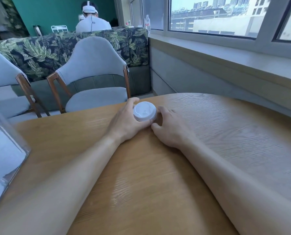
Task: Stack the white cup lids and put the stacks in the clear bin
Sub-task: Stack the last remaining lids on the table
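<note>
Both forearms stretch across the wooden table (158,175) toward its far edge; a clear bin (4,150) stands at the table's left edge, well apart from the hands; the left hand (126,122) curls round the stack of white lids (144,111), thumb near, fingers far; the right hand (170,128) touches the stack's other side with bent fingertips; one stack shows, lid count unclear, domed tops upward, axis upright.
</note>
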The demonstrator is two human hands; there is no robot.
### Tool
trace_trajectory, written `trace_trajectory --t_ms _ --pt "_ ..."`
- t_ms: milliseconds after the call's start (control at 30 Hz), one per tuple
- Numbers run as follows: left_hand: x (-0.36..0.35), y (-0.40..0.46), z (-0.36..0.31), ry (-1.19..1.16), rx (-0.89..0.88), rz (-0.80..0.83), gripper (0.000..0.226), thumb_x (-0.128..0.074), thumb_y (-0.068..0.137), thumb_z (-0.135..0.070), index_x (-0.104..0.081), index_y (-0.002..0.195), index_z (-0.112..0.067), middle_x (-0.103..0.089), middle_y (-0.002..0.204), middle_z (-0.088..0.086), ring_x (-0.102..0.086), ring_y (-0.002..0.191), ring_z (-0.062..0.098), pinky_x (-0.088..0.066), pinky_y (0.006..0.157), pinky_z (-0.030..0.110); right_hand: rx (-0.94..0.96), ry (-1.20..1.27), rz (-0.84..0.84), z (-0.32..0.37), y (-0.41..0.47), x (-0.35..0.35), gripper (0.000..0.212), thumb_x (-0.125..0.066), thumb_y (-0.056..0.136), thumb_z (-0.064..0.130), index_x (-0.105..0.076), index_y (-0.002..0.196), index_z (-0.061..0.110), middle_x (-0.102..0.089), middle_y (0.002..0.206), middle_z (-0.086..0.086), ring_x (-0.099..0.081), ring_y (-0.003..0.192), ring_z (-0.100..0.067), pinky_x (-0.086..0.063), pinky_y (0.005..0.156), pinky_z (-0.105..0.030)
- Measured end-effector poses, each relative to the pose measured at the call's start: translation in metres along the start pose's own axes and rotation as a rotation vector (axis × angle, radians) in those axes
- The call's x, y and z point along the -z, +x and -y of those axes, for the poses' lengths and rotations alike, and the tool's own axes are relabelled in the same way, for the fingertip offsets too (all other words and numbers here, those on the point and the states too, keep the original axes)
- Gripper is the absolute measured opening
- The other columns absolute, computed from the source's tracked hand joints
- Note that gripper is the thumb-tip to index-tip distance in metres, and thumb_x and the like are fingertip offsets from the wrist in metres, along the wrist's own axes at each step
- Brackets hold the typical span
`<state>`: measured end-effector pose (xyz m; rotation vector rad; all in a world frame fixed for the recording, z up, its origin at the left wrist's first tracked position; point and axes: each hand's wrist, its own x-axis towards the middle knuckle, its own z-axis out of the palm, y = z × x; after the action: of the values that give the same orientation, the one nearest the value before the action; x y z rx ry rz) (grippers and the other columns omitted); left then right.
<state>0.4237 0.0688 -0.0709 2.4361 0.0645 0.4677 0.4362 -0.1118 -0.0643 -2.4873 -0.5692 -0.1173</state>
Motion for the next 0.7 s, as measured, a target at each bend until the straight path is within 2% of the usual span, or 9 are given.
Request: trace_trajectory --t_ms 100,233,367,600,700 --pt "0.004 -0.011 -0.005 -0.036 0.018 -0.025 0.087 -0.087 0.068 -0.059 -0.047 0.139 -0.029 -0.063 0.128 -0.011 -0.060 0.117 0.013 -0.049 0.098 0.037 -0.007 0.043 -0.016 0.000 -0.006 0.002 0.053 -0.051 0.089 0.034 -0.042 0.140 0.025 -0.056 0.137 0.005 -0.041 0.135 -0.018 -0.040 0.105 -0.040" --pt "0.011 -0.035 -0.013 -0.070 0.044 -0.059 0.079 -0.088 0.066 -0.059 -0.054 0.130 -0.029 -0.064 0.119 -0.016 -0.061 0.113 0.010 -0.051 0.096 0.035 -0.009 0.066 -0.020 0.003 -0.028 0.006 0.057 -0.051 0.091 0.026 -0.039 0.147 0.020 -0.055 0.139 0.005 -0.041 0.132 -0.015 -0.040 0.107 -0.040" --pt "0.020 -0.070 -0.021 -0.101 0.051 -0.016 0.074 -0.079 0.056 -0.072 -0.057 0.120 -0.039 -0.066 0.111 -0.024 -0.063 0.104 0.003 -0.055 0.092 0.038 0.001 0.068 -0.043 0.008 -0.061 0.011 0.046 -0.053 0.090 0.025 -0.046 0.135 0.021 -0.057 0.128 0.006 -0.045 0.126 -0.015 -0.042 0.103 -0.038" --pt "0.040 -0.150 -0.034 -0.170 0.066 0.048 0.071 -0.085 0.058 -0.067 -0.054 0.119 -0.047 -0.066 0.114 -0.023 -0.062 0.108 0.000 -0.054 0.094 0.036 0.036 0.045 -0.018 0.019 -0.130 0.019 0.053 -0.058 0.089 0.040 -0.046 0.139 0.026 -0.052 0.135 0.011 -0.044 0.131 -0.010 -0.041 0.102 -0.029" --pt "0.050 -0.184 -0.042 -0.178 0.070 0.051 0.071 -0.088 0.060 -0.063 -0.054 0.120 -0.047 -0.065 0.116 -0.024 -0.060 0.110 -0.004 -0.053 0.096 0.031 0.054 0.062 0.006 0.026 -0.160 0.022 0.052 -0.059 0.088 0.044 -0.046 0.137 0.033 -0.051 0.135 0.018 -0.040 0.132 -0.004 -0.040 0.100 -0.028"
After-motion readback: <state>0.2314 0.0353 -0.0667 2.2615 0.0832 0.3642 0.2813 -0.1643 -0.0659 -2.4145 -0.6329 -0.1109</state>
